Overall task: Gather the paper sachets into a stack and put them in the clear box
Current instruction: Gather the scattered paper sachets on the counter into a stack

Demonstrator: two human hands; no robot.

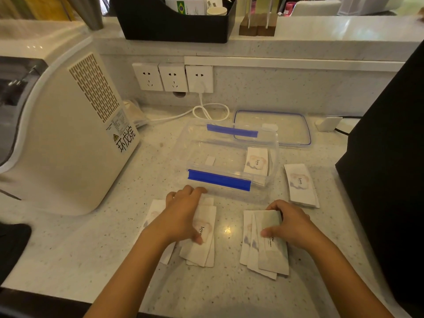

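White paper sachets printed "love" lie in loose piles on the speckled counter. My left hand [183,214] rests flat on the left pile of sachets [202,246], fingers spread over it. My right hand [289,223] grips the top end of the fanned right pile of sachets [266,251]. A third neat stack of sachets [300,185] sits to the right of the clear box [227,157]. The box has blue clips, is open, and holds a sachet stack [256,161] at its right end.
The box's clear lid [273,128] with a blue seal lies behind it. A white appliance [68,134] stands at left, a black object [390,157] at right. Wall sockets [173,76] and a looped white cable [206,111] are at the back.
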